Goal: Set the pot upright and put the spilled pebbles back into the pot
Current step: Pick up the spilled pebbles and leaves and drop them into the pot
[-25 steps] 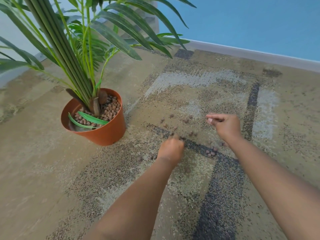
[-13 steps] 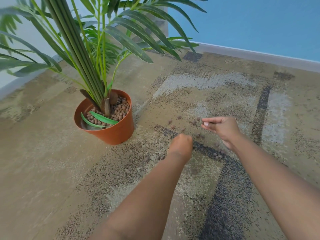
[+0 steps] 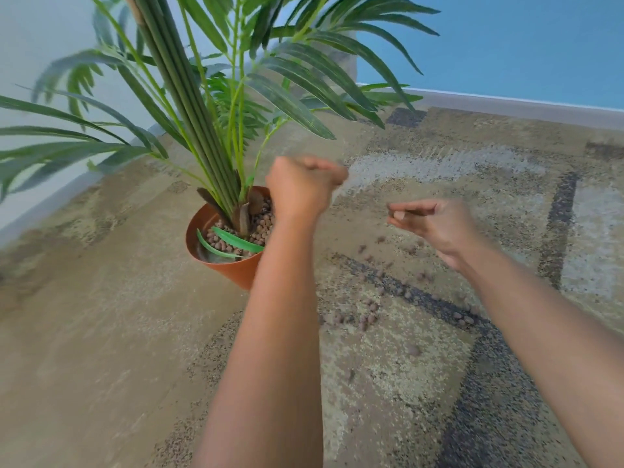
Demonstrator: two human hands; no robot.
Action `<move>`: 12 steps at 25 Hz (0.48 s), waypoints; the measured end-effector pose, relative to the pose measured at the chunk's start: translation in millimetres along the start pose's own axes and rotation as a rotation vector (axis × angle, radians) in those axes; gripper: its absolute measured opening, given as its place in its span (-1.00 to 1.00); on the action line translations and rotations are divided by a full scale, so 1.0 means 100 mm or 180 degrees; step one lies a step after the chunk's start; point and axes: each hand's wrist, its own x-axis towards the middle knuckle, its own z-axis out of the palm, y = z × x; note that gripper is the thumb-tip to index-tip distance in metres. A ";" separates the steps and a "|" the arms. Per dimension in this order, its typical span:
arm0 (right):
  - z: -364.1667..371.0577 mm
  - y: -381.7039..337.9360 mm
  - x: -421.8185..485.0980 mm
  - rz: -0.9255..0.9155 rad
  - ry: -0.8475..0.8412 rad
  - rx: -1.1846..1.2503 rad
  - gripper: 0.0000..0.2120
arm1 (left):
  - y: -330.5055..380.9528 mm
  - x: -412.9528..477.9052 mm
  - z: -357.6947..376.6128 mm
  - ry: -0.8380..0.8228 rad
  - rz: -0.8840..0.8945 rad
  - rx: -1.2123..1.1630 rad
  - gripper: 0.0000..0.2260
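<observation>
The orange pot (image 3: 233, 270) stands upright on the carpet, left of centre, with a green palm and brown pebbles in it. My left hand (image 3: 302, 187) is a tight fist raised beside the pot's right rim, closed around pebbles that its fingers hide. My right hand (image 3: 435, 228) hovers further right, above the carpet. Its fingertips are pinched on a small brown pebble. Several spilled pebbles (image 3: 368, 315) lie scattered on the carpet below and between my hands. Both hands are motion-blurred.
Long palm leaves (image 3: 287, 99) spread over the pot and above my left hand. A patterned beige and dark carpet (image 3: 101, 332) covers the floor. A blue wall with a white skirting board (image 3: 506, 103) runs along the back.
Both hands have lifted off the carpet. The left fist rose and moved left to the pot's rim. The right hand rose, pinched. The camera shifted, so the pot sits nearer centre.
</observation>
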 end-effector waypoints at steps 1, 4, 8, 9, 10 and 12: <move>0.16 -0.09 0.01 -0.0146 -0.0171 -0.0128 -0.81 | 0.10 0.04 -0.23 0.0192 0.0084 0.0014 -0.86; 0.76 -0.32 0.05 -0.0708 -0.0775 -0.1133 -0.81 | 0.14 0.18 -0.89 0.0366 -0.0160 0.0876 -0.87; 1.58 -0.25 0.16 -0.1214 -0.1254 -0.2626 -0.85 | -0.43 0.46 -1.31 0.0127 -0.1650 0.1128 -0.86; 1.74 -0.19 0.19 -0.1374 -0.1345 -0.2933 -0.85 | -0.58 0.51 -1.32 0.0207 -0.1690 0.1400 -0.83; 1.88 -0.14 0.21 -0.1519 -0.1455 -0.3201 -0.83 | -0.71 0.53 -1.30 0.0269 -0.1598 0.1817 -0.78; 2.07 -0.01 0.23 -0.1677 -0.1636 -0.3506 -0.77 | -0.88 0.48 -1.20 0.0483 -0.1251 0.2706 -0.73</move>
